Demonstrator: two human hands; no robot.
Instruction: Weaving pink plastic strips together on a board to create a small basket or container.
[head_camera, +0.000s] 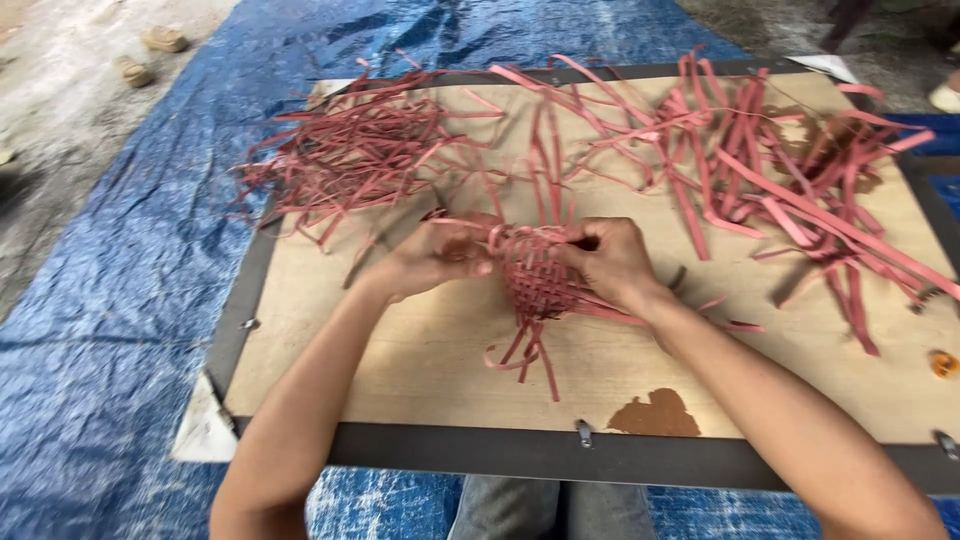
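Weaving in hand: we grip a small, part-woven reddish basket mid-surface, left hand and right hand fingers pinched on its strips. Loose ends trail; unused strip piles remain, perhaps most.

1. Left hand: fingers curled against the left edge of a small woven piece of reddish-pink strips.
2. Right hand: closed over the piece's right side, thumb at its upper edge.
3. Woven piece: lattice weave, held just above the wooden board; unwoven strip ends trail from its lower end toward the viewer.
4. Loose strips, left pile: tangled heap at the board's far left.
5. Loose strips, right pile: longer, wider bands spread across the far right.
6. Board: pale, dark-framed, with a brown patch near its front edge.
7. Blue tarpaulin: lies beneath the board.
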